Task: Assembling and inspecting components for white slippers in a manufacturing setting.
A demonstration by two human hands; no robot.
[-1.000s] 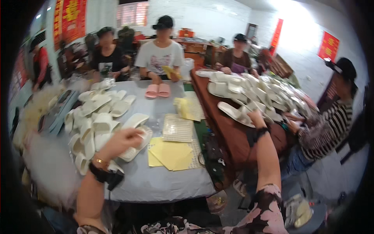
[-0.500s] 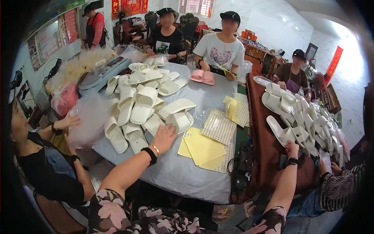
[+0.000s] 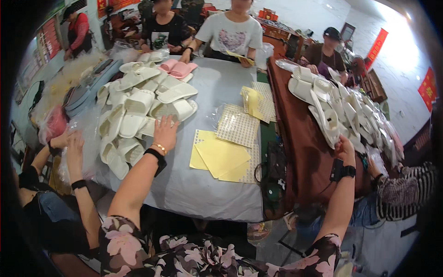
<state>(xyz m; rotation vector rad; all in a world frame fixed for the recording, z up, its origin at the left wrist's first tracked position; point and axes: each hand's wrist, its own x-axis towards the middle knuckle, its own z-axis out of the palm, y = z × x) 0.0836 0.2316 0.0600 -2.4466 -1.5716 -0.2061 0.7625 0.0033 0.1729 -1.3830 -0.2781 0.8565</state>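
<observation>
My left hand lies with spread fingers at the near right edge of a heap of white slippers, its fingertips against a white slipper. My right hand reaches to the brown-covered surface at the right. Its thumb and fingers pinch the near end of a white slipper, which is tilted up beside a second heap of white slippers. Some of the grip is hidden behind the fingers. A pair of pink slippers rests at the far side of the left heap.
Yellow sheets and sticker sheets lie on the grey-covered table. Clear plastic bags are under a co-worker's hands at the left. Other people stand beyond the table and sit at the right. A grey-blue case stands far left.
The view has shifted right and down. The pink slippers went from the table's middle to the left heap, near a co-worker's hand. The slipper at my right hand now tilts more steeply.
</observation>
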